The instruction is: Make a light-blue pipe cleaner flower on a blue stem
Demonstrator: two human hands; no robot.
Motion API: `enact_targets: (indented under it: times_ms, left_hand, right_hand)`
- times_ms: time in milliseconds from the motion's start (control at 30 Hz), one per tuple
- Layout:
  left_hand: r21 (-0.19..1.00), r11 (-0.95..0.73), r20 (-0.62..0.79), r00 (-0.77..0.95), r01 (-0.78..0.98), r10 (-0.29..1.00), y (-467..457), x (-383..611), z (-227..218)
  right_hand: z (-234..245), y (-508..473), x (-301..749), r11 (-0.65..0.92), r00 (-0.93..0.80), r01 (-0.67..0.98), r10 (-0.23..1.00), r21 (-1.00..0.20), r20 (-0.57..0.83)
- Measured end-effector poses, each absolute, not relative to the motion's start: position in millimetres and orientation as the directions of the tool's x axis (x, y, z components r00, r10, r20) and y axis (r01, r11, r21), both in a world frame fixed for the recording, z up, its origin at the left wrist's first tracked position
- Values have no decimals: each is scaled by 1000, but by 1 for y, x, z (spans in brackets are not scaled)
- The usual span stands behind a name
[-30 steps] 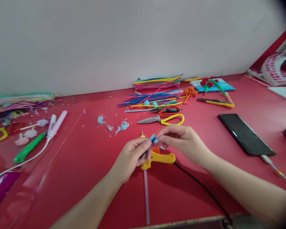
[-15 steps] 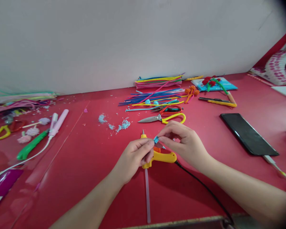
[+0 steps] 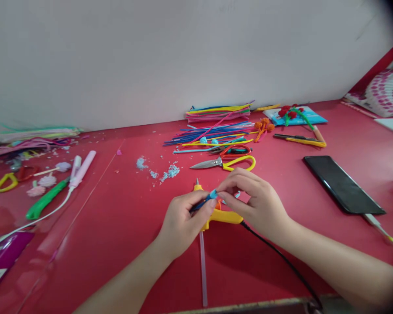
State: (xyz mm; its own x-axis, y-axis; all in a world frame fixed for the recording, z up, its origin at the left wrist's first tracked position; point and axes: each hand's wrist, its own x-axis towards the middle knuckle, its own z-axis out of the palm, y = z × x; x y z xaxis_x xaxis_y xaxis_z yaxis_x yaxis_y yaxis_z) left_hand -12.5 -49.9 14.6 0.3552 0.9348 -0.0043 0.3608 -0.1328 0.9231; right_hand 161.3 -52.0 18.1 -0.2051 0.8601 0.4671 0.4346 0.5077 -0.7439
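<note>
My left hand [image 3: 183, 220] is closed in a pinch around a short blue pipe cleaner piece [image 3: 213, 194], dark blue towards the palm and light blue at its upper end. The fingertips of my right hand [image 3: 260, 196] press together at that light blue end; a thin pale blue strand shows beneath them. Much of the piece is covered by fingers. Directly under both hands a yellow glue gun [image 3: 227, 216] lies on the red table, partly hidden, with a clear glue stick [image 3: 203, 270] poking out towards me.
Beyond my hands lie yellow-handled scissors [image 3: 206, 163], red-handled pliers [image 3: 236, 150], pipe cleaners [image 3: 216, 115] and blue fluff trimmings [image 3: 170, 171]. A phone [image 3: 343, 183] rests at right. To the left are a pink hair-iron-like tool [image 3: 83, 170] and a green-handled tool [image 3: 47, 199].
My left hand has turned and shifted slightly, so the dark blue part of the piece now shows between its fingers. The right hand stays at the light blue end, slightly lower.
</note>
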Motion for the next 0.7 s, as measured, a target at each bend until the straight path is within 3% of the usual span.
enact_targets:
  times_ms: [100,200,367,700]
  left_hand:
    - [910,-189,63,330,368,942,-51,-14,15]
    - [860,-330,217,307,388,927,-54,-17,16]
    - [636,-643,521,377,427,765,-57,-20,16]
    - [332,-816,671,489,474,557,-54,-27,12]
  right_hand:
    - [19,-56,162,551,-200,429,831,-716,519]
    - [21,-61,163,622,-216,408,777,-669,591]
    - [22,-68,163,733,-292,404,670,-547,683]
    - [18,-71,163,763,-354,525,598,-377,719]
